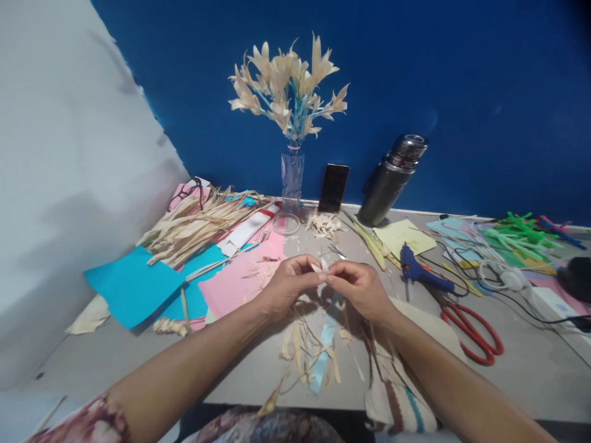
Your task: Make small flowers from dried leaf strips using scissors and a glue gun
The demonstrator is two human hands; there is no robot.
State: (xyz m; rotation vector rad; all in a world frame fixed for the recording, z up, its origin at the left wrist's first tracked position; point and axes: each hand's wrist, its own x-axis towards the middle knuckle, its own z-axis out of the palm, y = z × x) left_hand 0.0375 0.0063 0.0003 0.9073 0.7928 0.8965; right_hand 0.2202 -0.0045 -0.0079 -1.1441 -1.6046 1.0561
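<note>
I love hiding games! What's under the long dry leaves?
Blue paper peeks out from under the dry leaves. Whatever lies beneath their middle is covered, so I can't tell.

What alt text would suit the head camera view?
Two bare hands, left and right, pinch a small pale piece above a cluttered craft table. Behind stand pale flowers in a clear bottle; red-handled scissors lie at right.

a craft workspace, with glue gun (422,271), scissors (473,332), coloured paper (133,286)
</note>
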